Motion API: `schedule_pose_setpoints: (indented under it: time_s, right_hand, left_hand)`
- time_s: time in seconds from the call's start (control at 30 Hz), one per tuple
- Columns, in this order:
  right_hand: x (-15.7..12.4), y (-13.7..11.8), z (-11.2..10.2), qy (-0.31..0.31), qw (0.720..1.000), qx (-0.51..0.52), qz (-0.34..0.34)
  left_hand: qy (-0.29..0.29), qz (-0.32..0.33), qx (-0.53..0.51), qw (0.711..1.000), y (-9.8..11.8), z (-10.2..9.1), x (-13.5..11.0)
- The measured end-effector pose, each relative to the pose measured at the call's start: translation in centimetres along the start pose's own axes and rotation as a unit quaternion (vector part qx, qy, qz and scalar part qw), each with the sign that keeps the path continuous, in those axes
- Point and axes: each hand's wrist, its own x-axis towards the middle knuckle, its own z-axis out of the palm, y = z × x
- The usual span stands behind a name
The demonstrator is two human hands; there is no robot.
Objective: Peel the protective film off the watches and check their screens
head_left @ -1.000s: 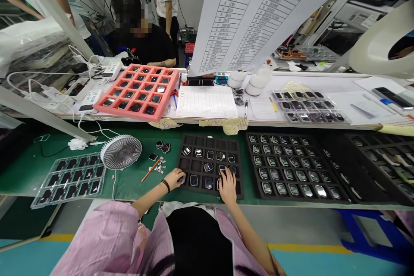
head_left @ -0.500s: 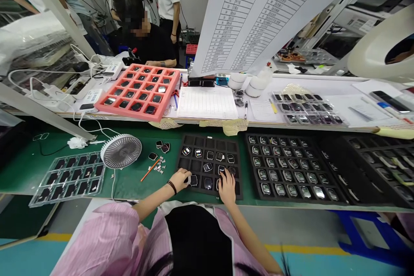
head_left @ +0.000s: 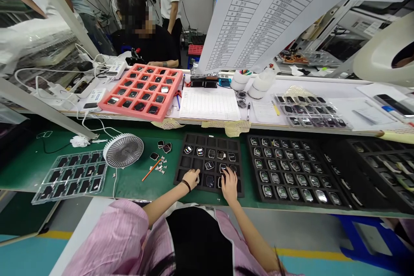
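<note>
You're reaching both hands into the blk foam tray point(head_left: 207, 140), lower centre of frame: L hand point(head_left: 190, 179) and R hand point(head_left: 230, 185) are either side of a smartwatch case point(head_left: 210, 181), fingers curled down, grip can't tell on either. Desk fan point(head_left: 123, 151) is sitting left of tray, pink foam tray point(head_left: 129, 113) upper left.
</note>
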Motion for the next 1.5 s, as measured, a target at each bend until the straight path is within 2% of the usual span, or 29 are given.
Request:
schedule_pose_setpoints:
  time_s: [0.1, 0.2, 0.27, 0.33, 0.4, 0.6, 0.67, 0.73, 0.8, 0.93, 1.07, 1.13, 1.33, 1.5]
  right_hand:
    - [0.5, -2.1, 1.0, -0.039, 0.998, 0.041, -0.004]
    - [0.1, -5.3, 3.1, -0.141, 0.979, 0.149, -0.004]
    - [-0.1, -7.4, 4.3, -0.214, 0.934, 0.282, 0.046]
    - [0.0, -8.9, 5.0, -0.250, 0.877, 0.393, 0.115]
    - [0.6, -9.8, 5.2, -0.253, 0.854, 0.427, 0.155]
    - [2.1, -11.4, 5.6, -0.255, 0.855, 0.414, 0.179]
    - [2.4, -11.8, 5.6, -0.259, 0.851, 0.415, 0.192]
    - [2.7, -12.0, 5.3, -0.268, 0.835, 0.426, 0.222]
    - [3.2, -12.1, 4.5, -0.280, 0.792, 0.470, 0.270]
    - [4.2, -13.1, 2.7, -0.291, 0.675, 0.586, 0.342]
    - [4.5, -14.9, 1.6, -0.290, 0.586, 0.653, 0.383]
    - [4.6, -15.6, 1.2, -0.290, 0.560, 0.666, 0.399]
    - [5.0, -17.1, 0.2, -0.303, 0.537, 0.671, 0.412]
    - [5.2, -17.6, -0.4, -0.303, 0.535, 0.672, 0.413]
  left_hand:
    - [0.033, 0.000, -0.030, 0.999, 0.0, -1.4, -1.2]
    - [0.068, 0.003, -0.061, 0.996, 0.5, -2.5, -2.7]
    - [0.084, 0.001, -0.076, 0.994, 0.8, -3.1, -3.5]
    - [0.095, -0.007, -0.087, 0.992, 0.9, -3.4, -4.1]
    - [0.101, -0.014, -0.096, 0.990, 0.9, -3.4, -4.4]
    - [0.120, -0.003, -0.129, 0.984, 0.3, -2.2, -4.8]
    - [0.132, 0.008, -0.145, 0.980, -1.1, -2.1, -5.1]
    - [0.155, -0.009, -0.158, 0.975, -3.5, -1.9, -5.6]
    - [0.185, -0.075, -0.158, 0.967, -6.5, -1.5, -6.3]
    - [0.211, -0.217, -0.127, 0.945, -11.3, 0.6, -7.5]
    - [0.209, -0.285, -0.094, 0.931, -13.0, 3.1, -7.4]
    - [0.203, -0.293, -0.080, 0.931, -13.3, 3.8, -7.0]
    - [0.171, -0.278, -0.053, 0.944, -14.9, 4.0, -5.5]
    - [0.165, -0.247, -0.045, 0.954, -16.3, 3.5, -5.2]
